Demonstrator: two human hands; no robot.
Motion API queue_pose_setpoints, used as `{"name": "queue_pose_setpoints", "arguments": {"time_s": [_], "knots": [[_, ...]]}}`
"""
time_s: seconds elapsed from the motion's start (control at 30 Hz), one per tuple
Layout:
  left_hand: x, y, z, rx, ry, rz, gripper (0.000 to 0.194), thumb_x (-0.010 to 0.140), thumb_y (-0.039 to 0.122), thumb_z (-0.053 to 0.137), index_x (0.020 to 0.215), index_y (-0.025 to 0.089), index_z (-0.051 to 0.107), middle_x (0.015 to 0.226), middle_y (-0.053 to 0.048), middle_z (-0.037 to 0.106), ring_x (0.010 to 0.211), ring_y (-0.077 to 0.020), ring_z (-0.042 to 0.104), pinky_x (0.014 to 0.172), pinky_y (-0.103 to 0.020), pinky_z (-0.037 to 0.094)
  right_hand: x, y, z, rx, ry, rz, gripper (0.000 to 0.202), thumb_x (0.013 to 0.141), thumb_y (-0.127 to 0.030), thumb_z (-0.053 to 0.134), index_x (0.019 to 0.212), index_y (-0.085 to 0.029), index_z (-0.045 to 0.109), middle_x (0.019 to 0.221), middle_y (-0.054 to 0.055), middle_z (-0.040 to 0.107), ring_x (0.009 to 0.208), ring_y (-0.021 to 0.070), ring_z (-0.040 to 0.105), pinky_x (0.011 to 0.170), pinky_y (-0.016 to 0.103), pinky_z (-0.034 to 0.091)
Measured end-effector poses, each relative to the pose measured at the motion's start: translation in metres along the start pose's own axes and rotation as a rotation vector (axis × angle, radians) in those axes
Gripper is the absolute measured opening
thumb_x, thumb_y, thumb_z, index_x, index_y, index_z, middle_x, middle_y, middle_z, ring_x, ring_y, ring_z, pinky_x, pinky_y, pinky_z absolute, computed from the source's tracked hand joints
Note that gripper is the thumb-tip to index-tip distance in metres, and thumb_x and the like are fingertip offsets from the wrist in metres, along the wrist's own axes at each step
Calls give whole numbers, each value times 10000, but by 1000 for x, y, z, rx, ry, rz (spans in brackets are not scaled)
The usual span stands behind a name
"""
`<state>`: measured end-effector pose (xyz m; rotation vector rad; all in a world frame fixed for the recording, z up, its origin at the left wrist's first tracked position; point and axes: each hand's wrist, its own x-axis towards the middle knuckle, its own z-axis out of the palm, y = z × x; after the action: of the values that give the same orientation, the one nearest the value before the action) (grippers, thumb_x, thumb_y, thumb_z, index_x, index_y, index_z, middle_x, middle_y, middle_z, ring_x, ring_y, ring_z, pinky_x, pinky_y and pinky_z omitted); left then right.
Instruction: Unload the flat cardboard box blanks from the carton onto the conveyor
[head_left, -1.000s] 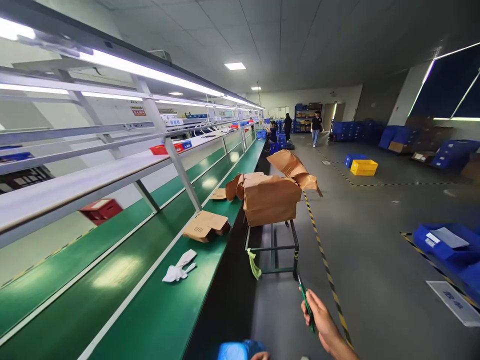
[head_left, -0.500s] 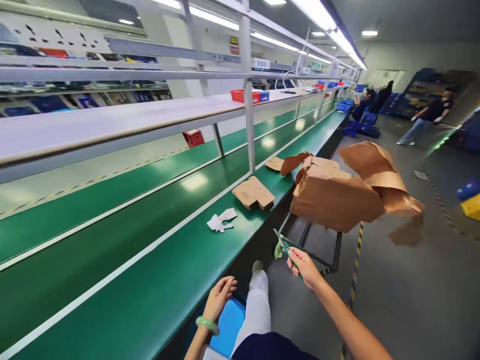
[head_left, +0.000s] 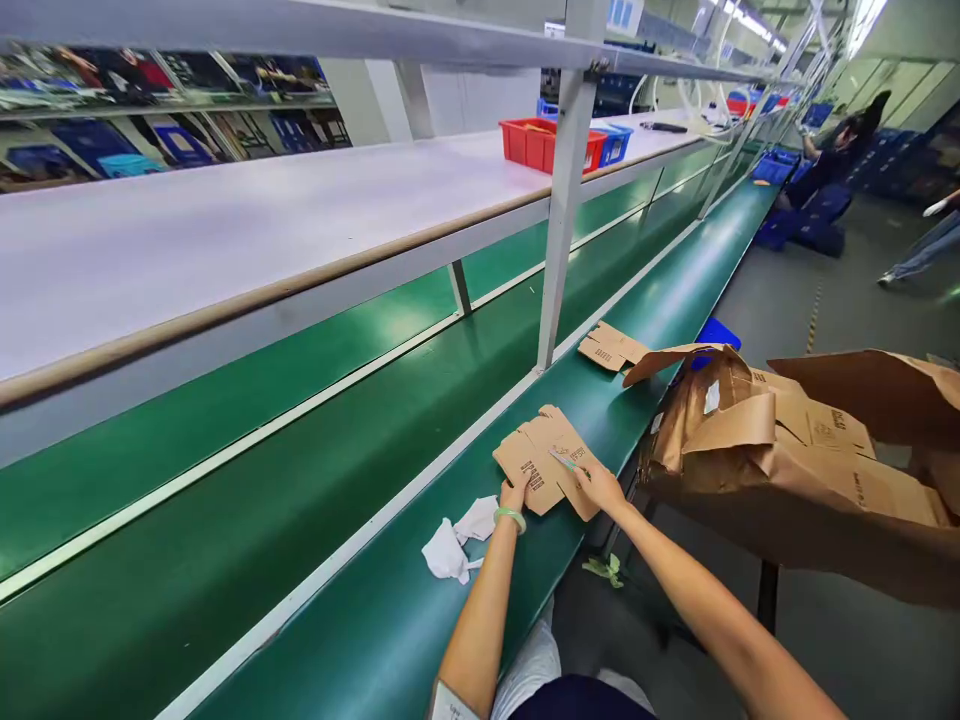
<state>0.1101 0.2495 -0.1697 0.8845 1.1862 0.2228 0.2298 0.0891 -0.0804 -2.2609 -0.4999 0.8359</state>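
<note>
- While both forearms reach forward over the near edge of the long green conveyor belt (head_left: pixel 315 560), the left hand (head_left: pixel 516 492), with a pale green bangle (head_left: pixel 511 516) on its wrist, rests with fingers closed down on the near edge of the flat brown cardboard stack (head_left: pixel 540 462).
- The right hand (head_left: pixel 596 484) is closed around the green-handled scissors (head_left: pixel 564 461), whose tip lies on top of the same cardboard stack.
- This cardboard stack lies on the green belt, close to its front edge, just in front of both hands.
- A crumpled white cloth (head_left: pixel 454 540) lies on the belt just left of the left wrist, near the cardboard but apart from it.
- To the right, beside the belt, a big brown paper sack (head_left: pixel 795 450) stands open with folded cartons inside it.
- Further along the belt, a second flat brown carton (head_left: pixel 609 348) lies near a grey metal post (head_left: pixel 559 220).
- On the white shelf (head_left: pixel 225 240) above the belt, a red plastic bin (head_left: pixel 538 143) and a blue plastic bin (head_left: pixel 615 142) stand side by side.
- Far at the end of the line, a person in dark clothes (head_left: pixel 829 160) is at the belt.
</note>
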Motion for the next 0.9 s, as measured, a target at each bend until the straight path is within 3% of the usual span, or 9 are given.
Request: {"name": "queue_pose_setpoints", "arguments": {"time_s": [0.1,0.17,0.27,0.4,0.47,0.6,0.67,0.73,0.9], "knots": [[5,-8,5,-94,-56,-57,561,711,386,779,1148,119,551,1150,-181,660,964,-263,678,843,-416,565,13,-1,2,58,-81,29,282,891,-415,461,797,-185,594,880,71,611,904,220,535,746,293,373],[3,-12,7,-158,-77,-59,516,723,344,777,1146,137,568,1159,-160,665,955,-249,683,844,-406,572,14,-4,3,138,-179,52,328,896,-458,442,775,-181,568,738,40,577,716,171,533,638,267,380],[1,-15,11,-237,-65,-30,490,706,276,796,1133,155,589,1177,-140,664,976,-240,680,874,-390,567,9,-15,2,307,-391,77,461,906,-581,332,770,-184,522,499,-55,391,409,96,338,450,227,292],[1,-16,22,-310,0,4,463,696,240,801,1103,150,600,1166,-147,668,961,-246,685,886,-404,561,-3,-53,-19,514,-643,13,598,833,-753,291,756,-194,490,410,-115,263,310,61,172,362,203,198],[1,-15,30,-333,15,14,476,680,224,809,1101,152,600,1144,-144,677,943,-250,691,880,-413,562,-4,-79,-41,632,-661,-46,615,823,-769,312,767,-186,500,407,-114,284,305,49,173,358,193,185],[1,-14,52,-345,24,22,500,666,278,815,1104,170,601,1090,-135,698,938,-270,695,848,-431,574,-8,-106,-92,1040,-498,-92,489,854,-652,474,808,-168,522,433,-114,333,313,21,174,356,181,132],[2,-15,66,-325,40,23,522,669,316,804,1121,177,584,1094,-139,694,962,-283,688,835,-432,577,-23,-93,-115,1113,-448,-49,463,838,-619,542,789,-158,530,424,-109,351,306,16,187,348,185,108],[6,-15,84,-279,53,26,560,675,354,786,1157,191,554,1124,-139,680,1020,-293,667,834,-420,575,-51,-65,-135,1094,-395,12,479,821,-624,566,759,-151,531,409,-105,353,296,16,194,343,191,99],[31,-8,147,-1,-8,57,672,726,510,664,1278,229,404,1281,-138,585,1247,-312,515,836,-408,566,-158,16,-176,1104,-114,108,479,835,-622,553,780,-146,539,457,-95,364,317,11,203,372,191,130]]}}
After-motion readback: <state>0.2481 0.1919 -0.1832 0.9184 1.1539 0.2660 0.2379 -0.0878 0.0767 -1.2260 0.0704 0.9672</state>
